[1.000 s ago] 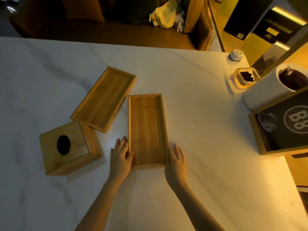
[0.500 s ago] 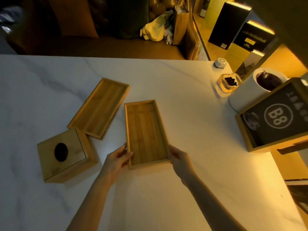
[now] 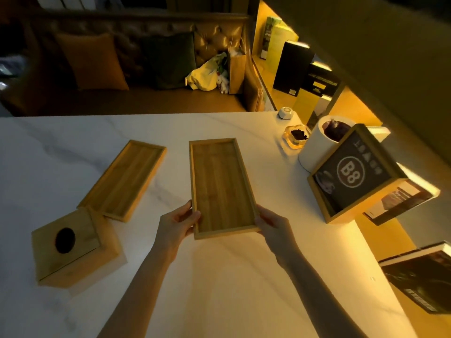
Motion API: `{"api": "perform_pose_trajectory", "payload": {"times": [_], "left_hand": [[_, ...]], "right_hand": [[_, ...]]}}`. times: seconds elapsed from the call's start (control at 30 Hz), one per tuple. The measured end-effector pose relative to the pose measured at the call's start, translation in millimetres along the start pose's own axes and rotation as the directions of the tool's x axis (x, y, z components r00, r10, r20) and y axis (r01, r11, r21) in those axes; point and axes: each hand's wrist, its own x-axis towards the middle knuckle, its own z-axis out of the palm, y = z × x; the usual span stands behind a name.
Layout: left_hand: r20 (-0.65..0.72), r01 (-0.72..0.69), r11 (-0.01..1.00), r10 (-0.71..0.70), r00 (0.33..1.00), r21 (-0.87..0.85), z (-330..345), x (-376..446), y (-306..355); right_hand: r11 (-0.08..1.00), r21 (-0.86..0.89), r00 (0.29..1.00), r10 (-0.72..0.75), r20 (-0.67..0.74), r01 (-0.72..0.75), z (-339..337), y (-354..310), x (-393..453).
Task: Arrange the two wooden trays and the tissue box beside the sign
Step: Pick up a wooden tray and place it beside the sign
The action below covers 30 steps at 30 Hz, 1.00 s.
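A long wooden tray (image 3: 220, 186) is held up over the white marble table (image 3: 219, 276), its near end gripped from both sides. My left hand (image 3: 177, 224) pinches its near left corner and my right hand (image 3: 272, 225) holds the near right corner. A second wooden tray (image 3: 124, 179) lies flat on the table to the left, angled. Left of my arms stands the wooden tissue box (image 3: 70, 247) with a dark oval hole on top. The sign (image 3: 351, 174), a wood-framed black board marked "B8", stands at the right edge.
Behind the sign are a white cylinder holder (image 3: 317, 145), a glass ashtray (image 3: 296, 136) and a small white puck (image 3: 285, 112). A dark booklet (image 3: 422, 279) lies at the near right. A sofa with cushions (image 3: 122, 64) runs beyond the table's far edge.
Both hands closed on the near end of the middle tray and lifted it off the table, carrying it slightly right. The camera view tilted upward.
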Motion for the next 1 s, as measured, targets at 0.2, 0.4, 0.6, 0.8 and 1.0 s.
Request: {"api": "perform_pose_trajectory", "payload": {"times": [0.2,0.4,0.6,0.8,1.0], "left_hand": [[0.050,-0.009,0.999,0.007,0.999,0.045,51,5,4],[0.091,0.004,0.994,-0.014,0.996,0.111,104,15,-8],[0.103,0.064,0.987,-0.079,0.992,0.149,144,35,-22],[0.108,0.060,0.973,-0.086,0.990,0.221,175,50,-30],[0.089,0.066,0.966,-0.091,0.992,0.252,189,62,-30]], "right_hand": [[1.000,-0.008,0.993,-0.007,-0.117,0.006,-45,3,-2],[0.998,-0.061,0.981,0.000,-0.192,-0.013,-89,11,2],[0.992,-0.089,0.957,0.061,-0.284,-0.089,-123,28,16],[0.983,-0.092,0.940,0.123,-0.318,-0.160,-146,44,33],[0.969,-0.094,0.918,0.184,-0.351,-0.230,-155,57,53]]}}
